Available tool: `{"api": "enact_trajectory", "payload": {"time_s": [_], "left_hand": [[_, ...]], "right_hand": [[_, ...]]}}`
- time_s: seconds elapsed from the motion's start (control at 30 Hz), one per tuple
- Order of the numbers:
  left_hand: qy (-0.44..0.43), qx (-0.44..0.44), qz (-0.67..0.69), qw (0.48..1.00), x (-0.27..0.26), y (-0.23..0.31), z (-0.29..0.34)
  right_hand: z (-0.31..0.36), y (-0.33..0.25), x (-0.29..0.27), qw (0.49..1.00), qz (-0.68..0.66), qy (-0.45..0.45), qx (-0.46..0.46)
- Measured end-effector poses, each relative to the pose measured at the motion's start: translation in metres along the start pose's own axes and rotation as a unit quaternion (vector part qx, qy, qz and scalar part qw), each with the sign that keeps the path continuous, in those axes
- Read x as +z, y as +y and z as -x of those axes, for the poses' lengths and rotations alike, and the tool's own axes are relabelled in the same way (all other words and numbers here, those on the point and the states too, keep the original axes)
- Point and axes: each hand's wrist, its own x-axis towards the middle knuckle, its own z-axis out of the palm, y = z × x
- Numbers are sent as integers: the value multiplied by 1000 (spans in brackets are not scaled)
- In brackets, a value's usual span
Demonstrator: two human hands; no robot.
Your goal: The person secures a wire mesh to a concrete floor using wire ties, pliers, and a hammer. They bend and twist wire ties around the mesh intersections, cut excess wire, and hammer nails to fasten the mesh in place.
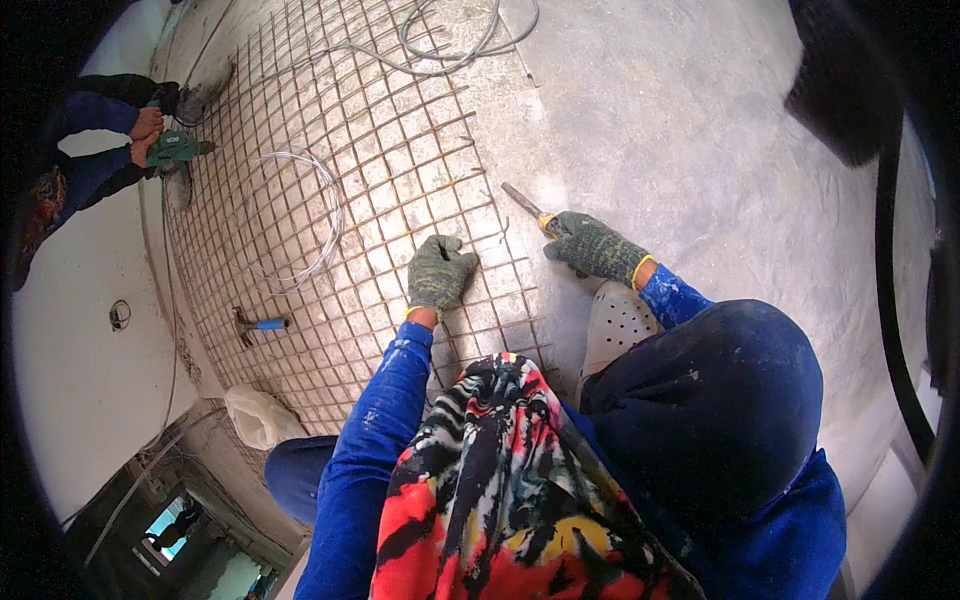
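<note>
Concrete floor spreads beneath rust-brown steel mesh where I crouch at work. My gloved left hand curls over the mesh, though whether it grips a bar I cannot tell; my gloved right hand is closed around a yellow-handled tool, its metal shaft angled toward the mesh's edge, above bare concrete. Farther off, a coil of pale wire and a blue-handled hammer lie on the mesh. Beyond, small pale lettering marks the green power tool held in a co-worker's hands.
</note>
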Motion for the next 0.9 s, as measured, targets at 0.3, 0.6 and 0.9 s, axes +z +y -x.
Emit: {"api": "enact_trajectory", "payload": {"time_s": [0.3,0.6,0.9], "left_hand": [[20,-117,-166,979,14,54,14],[11,-146,-122,982,22,48,0],[-42,-126,-105,986,3,44,9]], "right_hand": [[3,2,5,996,66,33,-44],[7,-15,-1,999,38,-4,31],[-1,-19,10,995,5,31,94]]}}
